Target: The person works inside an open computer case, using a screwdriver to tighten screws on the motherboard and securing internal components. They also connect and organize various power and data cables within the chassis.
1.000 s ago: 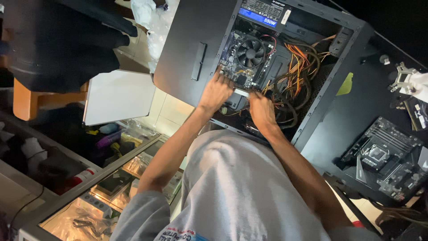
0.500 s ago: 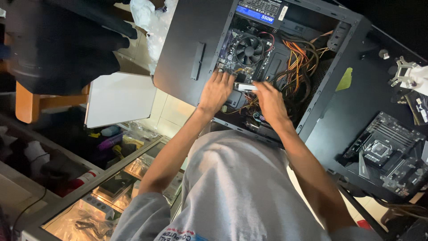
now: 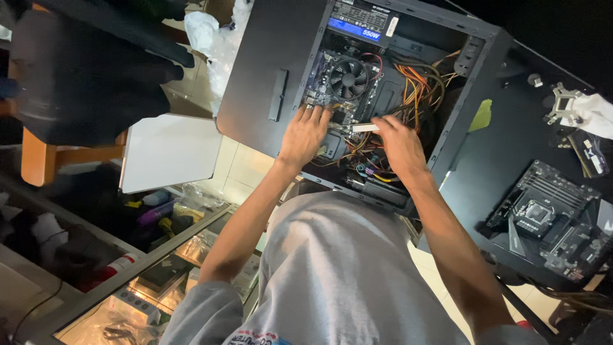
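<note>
While both hands reach into the case, the scene reads as follows.

Left hand: the left hand [image 3: 306, 133] lies flat, fingers spread and released, on the green circuit board [image 3: 327, 83] inside the open black metal computer case [image 3: 268, 70], just below the round black cooling fan [image 3: 348, 78].

Right hand: the right hand [image 3: 399, 145] pinches one end of a thin silver-white metal strip [image 3: 365, 128], which looks like the bracket of a small expansion card; the card itself is mostly hidden.

Where it is: the strip lies level between the two hands, in the middle of the case, beside the bundle of orange and yellow power cables [image 3: 418, 80].

Handling: probably light and stiff, with a fragile board and exposed contacts; best taken by the metal bracket and the bare edges, not the components. The loose cables nearby could snag it.

Surface: the case lies on its side on a dark counter [image 3: 511, 134], filling its near left part and reaching its left edge; a spare black motherboard [image 3: 549, 217] sits toward the right edge, and a small metal mounting bracket [image 3: 565, 102] near the far right corner.

Room: dim; pale floor tiles [image 3: 246, 166], a white flat panel [image 3: 169, 152] leaning at the left, a glass display cabinet [image 3: 140, 281] of packaged parts below.
</note>
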